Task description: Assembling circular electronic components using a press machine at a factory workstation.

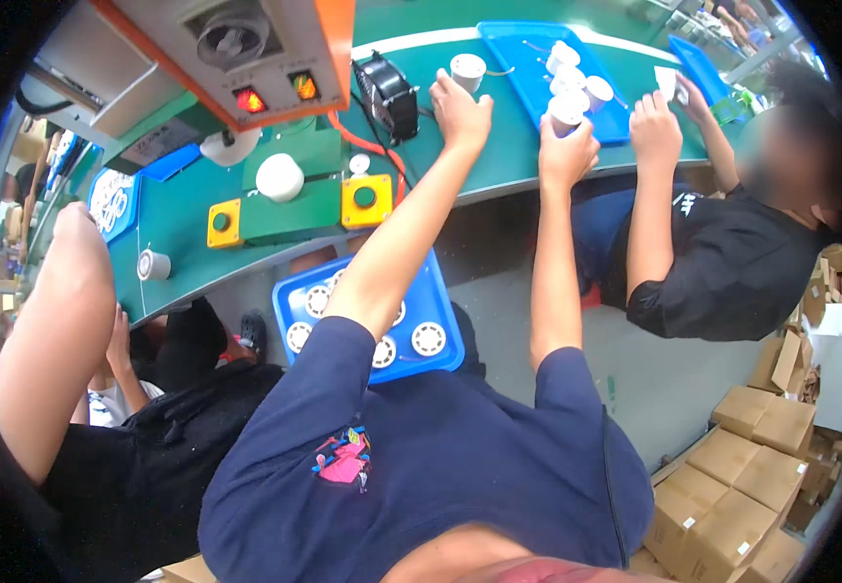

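Observation:
My left hand (462,115) reaches forward over the green bench, its thumb and fingers closed around a white cylindrical housing (468,68). A thin wire lies beside that housing. My right hand (567,155) grips another white cylindrical housing (569,105) at the near edge of a blue tray (508,58). Several similar white housings (565,58) stand grouped in this tray just beyond my right hand. Below my left forearm, a second blue tray (450,340) holds several white round parts with slotted faces (428,338); my arm hides some of them.
An orange-framed machine (319,58) with lit switches overhangs the bench. Two yellow button boxes (367,200), a white dome (280,178) and a black fan (385,95) stand nearby. Co-workers sit on both sides; the right one's hands (656,131) hold something white. Cardboard boxes (722,496) are stacked lower right.

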The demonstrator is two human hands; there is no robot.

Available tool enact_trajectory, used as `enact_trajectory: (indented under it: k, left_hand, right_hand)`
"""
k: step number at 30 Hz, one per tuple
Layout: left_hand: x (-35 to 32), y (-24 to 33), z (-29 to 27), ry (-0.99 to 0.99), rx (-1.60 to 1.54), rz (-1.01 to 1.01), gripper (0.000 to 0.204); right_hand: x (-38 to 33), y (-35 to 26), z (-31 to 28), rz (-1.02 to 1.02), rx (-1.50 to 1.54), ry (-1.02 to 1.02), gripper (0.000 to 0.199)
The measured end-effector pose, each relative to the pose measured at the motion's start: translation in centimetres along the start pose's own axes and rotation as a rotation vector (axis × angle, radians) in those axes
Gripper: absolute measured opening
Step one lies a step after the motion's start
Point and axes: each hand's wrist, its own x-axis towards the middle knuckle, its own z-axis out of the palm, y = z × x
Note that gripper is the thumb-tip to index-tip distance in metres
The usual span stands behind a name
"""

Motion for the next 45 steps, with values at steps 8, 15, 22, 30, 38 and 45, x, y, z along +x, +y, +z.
enact_trajectory:
  k: [8, 15, 22, 30, 38, 45]
  left_hand:
    - [2.0, -1.2, 1.2, 0.029, -0.057, 0.035, 0.073]
    - [-13.9, 5.5, -12.0, -0.353, -0.721, -0.122, 0.065]
    - [-18.3, 3.8, -17.4, -0.299, -0.935, -0.221, 0.064]
    - [-23.9, 1.5, -27.7, -0.47, 0.111, 0.172, 0.081]
    - [-33.8, -4.4, -31.9, -1.049, -0.086, -0.138, 0.097]
    - [-33.2, -5.4, -33.7, -1.216, -0.253, -0.569, 0.069]
  right_hand:
    - [-4.2, 0.7, -1.4, -0.157, 0.316, 0.21, 0.057]
    - [-9.6, -6.8, -12.9, -0.138, 0.868, -0.225, 0.04]
    - [-13.7, -7.9, -14.9, 0.023, 1.188, -0.517, 0.02]
    - [-17.7, -5.5, -19.0, 0.102, 0.989, -0.916, 0.024]
    - [-32.6, -4.9, -17.8, -0.083, 0.68, -1.321, 0.029]
    - [-33.5, -5.7, -18.2, -0.24, 0.75, -1.305, 0.03]
